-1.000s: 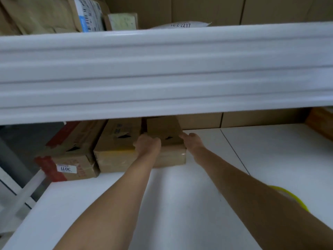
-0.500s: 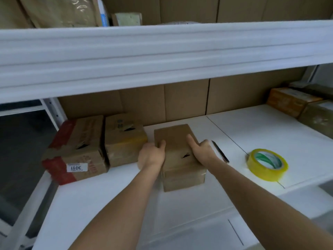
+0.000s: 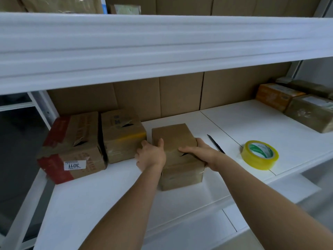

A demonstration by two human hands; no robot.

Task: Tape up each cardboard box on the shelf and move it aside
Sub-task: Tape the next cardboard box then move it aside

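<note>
White shelf (image 3: 108, 204): two boxes (image 3: 72, 147) (image 3: 122, 136) parked at the left edge, bare room in front of them. Left hand (image 3: 151, 156) and right hand (image 3: 203, 156), fingers curled over the top edges, hold the middle box (image 3: 173, 139). It's slid nearer the front since before; long axis runs front-to-back. Tape roll (image 3: 259, 155) lies right of it.
</note>
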